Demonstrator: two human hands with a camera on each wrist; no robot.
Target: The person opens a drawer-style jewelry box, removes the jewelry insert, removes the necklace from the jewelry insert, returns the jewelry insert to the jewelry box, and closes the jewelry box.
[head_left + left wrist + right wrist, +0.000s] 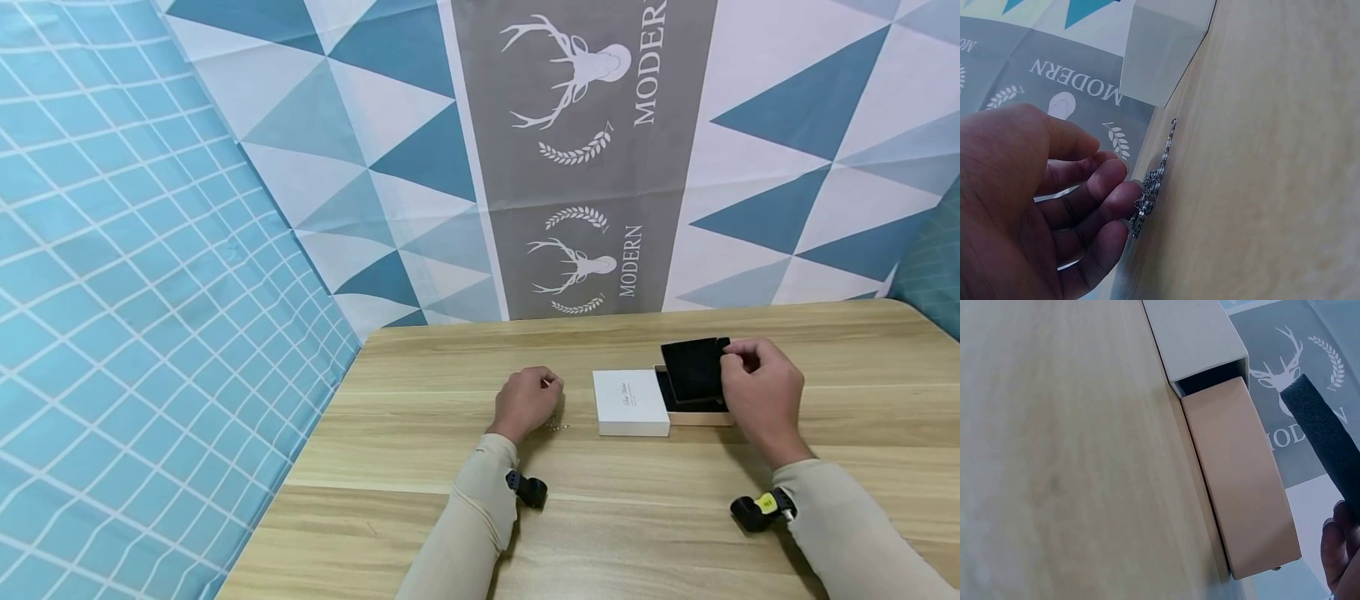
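My right hand [763,396] pinches a black foam pad [693,369] by its right edge, tilted up above the open drawer [701,418] of a small box. The drawer's peach-coloured side [1241,481] shows in the right wrist view, slid partly out of the white sleeve [632,403]. To the left of the box, my left hand [527,402] has its fingers loosely curled. A thin silver chain [1152,187] lies bunched on the table beside those fingertips, which seem to touch it; whether they do is hard to tell.
The wood-grain table [622,517] runs back to a wall cloth [585,183] with deer heads and triangles. A blue checked cloth [150,292] hangs along the left edge, and a darker green-blue cloth [933,258] is at the far right.
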